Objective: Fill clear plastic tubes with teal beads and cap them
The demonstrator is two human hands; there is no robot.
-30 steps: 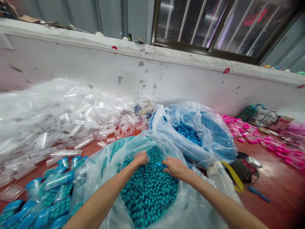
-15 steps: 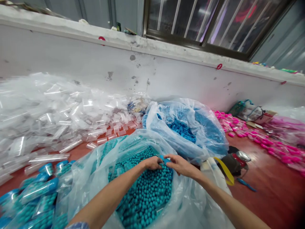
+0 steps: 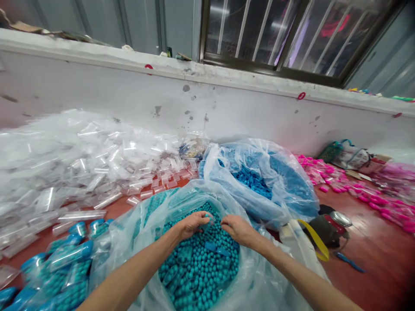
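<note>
Over an open plastic bag (image 3: 136, 242) of teal balls (image 3: 197, 276), my two hands are close together but apart. The fingers of my left hand (image 3: 194, 224) are curled in a pinch, and a small clear and teal piece (image 3: 208, 217) shows at their tips. My right hand (image 3: 238, 229) is closed too, thumb against fingers, just above the balls at the bag's right side. What it holds, if anything, is hidden. Below the hands a flat blue piece (image 3: 216, 249) lies on the balls, beside some clear plastic parts.
Behind stands a second bag (image 3: 288, 185) with blue parts (image 3: 251, 179). Clear tubes (image 3: 81, 216) are heaped along the wall at left. Blue-capped tubes of teal balls (image 3: 69, 255) lie at front left. Pink pieces (image 3: 376, 201) and a blue tool-like item (image 3: 350, 262) are on the red floor.
My hands have moved apart, the left one drawing slightly left. The blue piece that was between them now lies on the balls. The view has shifted slightly.
</note>
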